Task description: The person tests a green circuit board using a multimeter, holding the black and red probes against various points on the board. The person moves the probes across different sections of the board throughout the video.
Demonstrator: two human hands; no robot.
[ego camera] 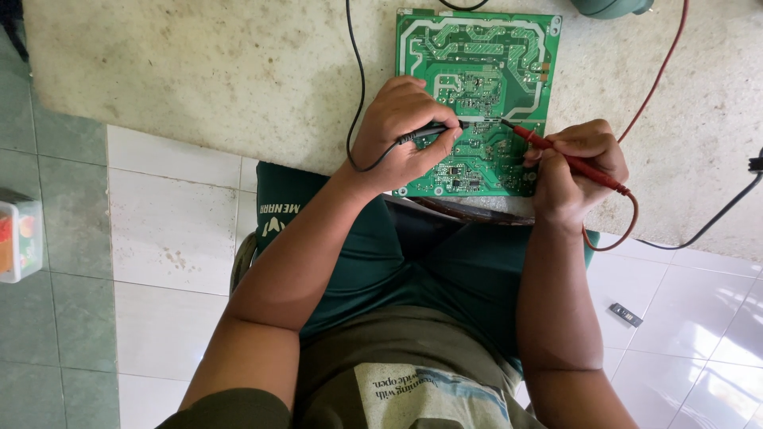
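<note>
A green circuit board (pixel 477 63) lies solder side up on a pale worktop (pixel 222 71). My left hand (pixel 401 131) rests on the board's left edge and pinches a black test probe (pixel 433 131) whose tip touches the board near its middle. My right hand (pixel 576 171) sits at the board's lower right corner and grips a red test probe (pixel 548 147), its tip angled up-left onto the board close to the black tip. A black lead (pixel 354 71) and a red lead (pixel 656 83) run away toward the top of the view.
A grey-green rounded object (pixel 612 6) pokes in at the top edge. A second black cable (pixel 719 214) crosses the worktop at right. On the tiled floor lie a small dark rectangular part (pixel 625 314) and, far left, a clear plastic box (pixel 17 238).
</note>
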